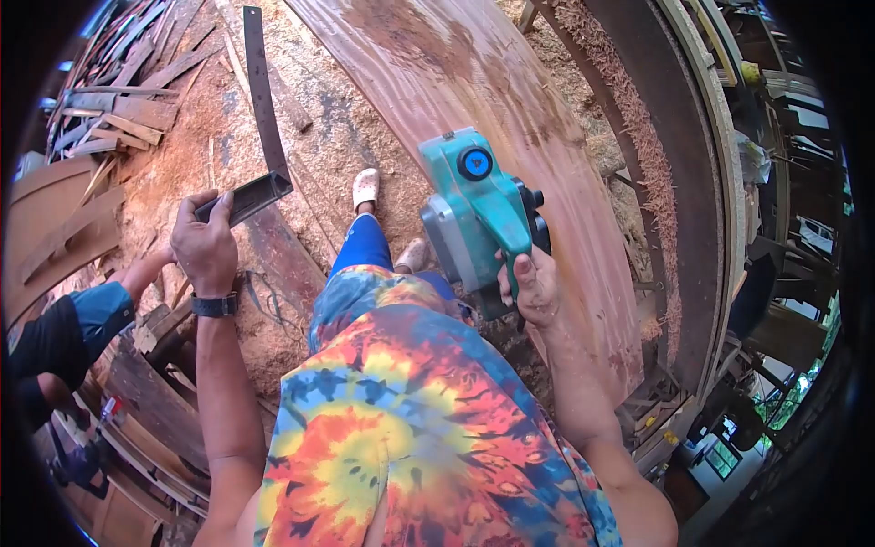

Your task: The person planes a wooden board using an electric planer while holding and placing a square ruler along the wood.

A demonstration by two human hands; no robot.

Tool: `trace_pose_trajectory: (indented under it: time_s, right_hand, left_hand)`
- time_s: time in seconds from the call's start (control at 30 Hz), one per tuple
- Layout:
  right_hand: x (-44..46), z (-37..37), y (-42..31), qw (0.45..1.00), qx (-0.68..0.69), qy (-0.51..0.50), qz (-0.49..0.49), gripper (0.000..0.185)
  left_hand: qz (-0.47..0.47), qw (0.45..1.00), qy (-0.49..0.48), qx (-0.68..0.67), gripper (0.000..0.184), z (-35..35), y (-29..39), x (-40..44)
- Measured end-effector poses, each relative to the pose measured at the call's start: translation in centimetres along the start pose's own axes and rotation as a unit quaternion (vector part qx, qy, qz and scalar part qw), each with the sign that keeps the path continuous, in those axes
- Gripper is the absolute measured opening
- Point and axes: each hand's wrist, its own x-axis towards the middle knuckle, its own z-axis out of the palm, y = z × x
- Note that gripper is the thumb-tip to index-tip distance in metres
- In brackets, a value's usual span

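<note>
My left hand (206, 242) is closed on the dark handle of a try square (264, 100), whose long metal blade points away from me over the sawdust floor. On the right, my right hand (533, 287) grips the rear handle of a teal electric planer (483, 205) with a blue-centred knob. The planer is above or against the edge of a wide reddish wooden slab (547, 173); whether it touches the wood I cannot tell. Damp-looking dark patches mark the slab's far part.
Scrap wood (132, 118) is piled at the upper left. Another person (77, 337) is at the left edge. A curved dark beam (674, 137) with shavings beside it runs along the right. Sawdust covers the floor (319, 100) around my feet.
</note>
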Motion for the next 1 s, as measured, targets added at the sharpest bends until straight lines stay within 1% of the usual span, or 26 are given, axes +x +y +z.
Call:
trace_pose_trajectory:
  time_s: [0.03, 0.1, 0.13, 0.2, 0.23, 0.27, 0.33, 0.37, 0.4, 0.43, 0.47, 0.5, 0.57, 0.6, 0.7, 0.77, 0.8, 0.87, 0.93, 0.97, 1.0]
  right_hand:
    - [1.5, 0.8, -1.1, 1.0, -0.001, -0.001, -0.006, 0.071]
    - [5.1, 2.4, -3.0, 1.0, -0.003, -0.002, -0.018, 0.069]
    - [7.0, 3.3, -4.1, 1.0, -0.005, -0.003, -0.023, 0.067]
    - [11.5, 5.5, -6.9, 1.0, 0.01, -0.002, -0.028, 0.067]
    - [13.9, 6.5, -8.4, 0.999, -0.002, -0.001, -0.047, 0.068]
    - [16.7, 7.2, -9.5, 0.998, -0.007, -0.004, -0.057, 0.069]
    - [22.0, 8.8, -12.6, 0.998, -0.022, -0.007, -0.062, 0.073]
    - [25.2, 9.7, -13.5, 0.996, -0.018, -0.01, -0.088, 0.073]
    - [27.3, 10.9, -15.6, 0.995, -0.017, -0.013, -0.1, 0.065]
    - [30.4, 11.7, -16.9, 0.993, -0.005, -0.006, -0.117, 0.067]
    - [35.7, 13.5, -20.1, 0.991, 0.038, -0.01, -0.128, 0.063]
    - [38.1, 14.2, -21.9, 0.993, 0.02, -0.021, -0.117, 0.061]
    - [41.0, 15.0, -24.3, 0.992, 0.055, -0.055, -0.099, 0.06]
    - [41.9, 15.0, -25.1, 0.991, 0.072, -0.071, -0.089, 0.06]
    - [42.2, 14.6, -25.8, 0.99, 0.072, -0.078, -0.096, 0.057]
    - [42.1, 14.8, -24.0, 0.992, 0.014, -0.03, -0.12, 0.056]
    - [40.4, 14.2, -23.4, 0.992, 0.003, -0.025, -0.12, 0.056]
    - [34.3, 12.1, -20.4, 0.993, -0.01, -0.016, -0.117, 0.055]
    - [27.6, 9.9, -16.2, 0.995, -0.007, -0.001, -0.096, 0.054]
    - [24.2, 8.7, -13.9, 0.997, -0.02, 0.026, -0.076, 0.055]
    - [20.3, 7.6, -12.1, 0.998, 0.002, 0.028, -0.057, 0.055]
  left_hand:
    - [0.002, 1.0, 0.005, 0.009, 0.023, -0.2, 0.1, 0.3]
    - [0.003, 1.0, 0.015, 0.025, 0.023, -0.4, 0.3, 0.7]
    - [0.003, 1.0, 0.016, 0.003, 0.023, -0.4, -0.2, 1.1]
    - [-0.006, 1.0, 0.019, 0.0, 0.023, -0.6, -0.1, 1.5]
    - [-0.011, 1.0, 0.022, -0.002, 0.023, -0.7, 0.0, 1.7]
    - [-0.028, 0.999, 0.017, -0.007, 0.023, -0.9, 0.4, 1.9]
    - [-0.014, 0.999, 0.028, -0.01, 0.023, -1.0, 0.0, 2.3]
    - [-0.014, 0.999, 0.028, -0.002, 0.023, -1.1, 0.1, 2.4]
    - [-0.008, 1.0, 0.029, 0.005, 0.022, -1.2, 0.3, 2.3]
    - [-0.001, 0.999, 0.031, 0.012, 0.021, -1.1, 0.4, 2.2]
    - [0.015, 0.999, 0.035, 0.019, 0.02, -1.1, 0.7, 3.0]
    - [0.027, 0.999, 0.032, 0.026, 0.02, -1.1, 0.6, 3.3]
    - [0.053, 0.998, 0.028, 0.037, 0.019, -1.0, 1.5, 3.8]
    - [0.031, 0.999, 0.007, 0.042, 0.017, -1.2, 2.3, 4.1]
    - [0.058, 0.998, -0.001, 0.023, 0.018, -1.6, 4.4, 4.7]
    - [0.091, 0.996, -0.007, 0.005, 0.016, -1.4, 4.8, 5.9]
    - [0.108, 0.994, -0.004, -0.002, 0.016, -1.2, 5.4, 6.2]
    - [0.14, 0.99, -0.007, 0.003, 0.017, -0.8, 5.9, 7.2]
    - [0.195, 0.979, -0.006, 0.063, 0.018, -0.3, 7.1, 8.1]
    - [0.221, 0.971, -0.006, 0.094, 0.018, 0.0, 7.7, 8.3]
    - [0.229, 0.966, -0.011, 0.116, 0.018, 0.4, 8.1, 8.5]
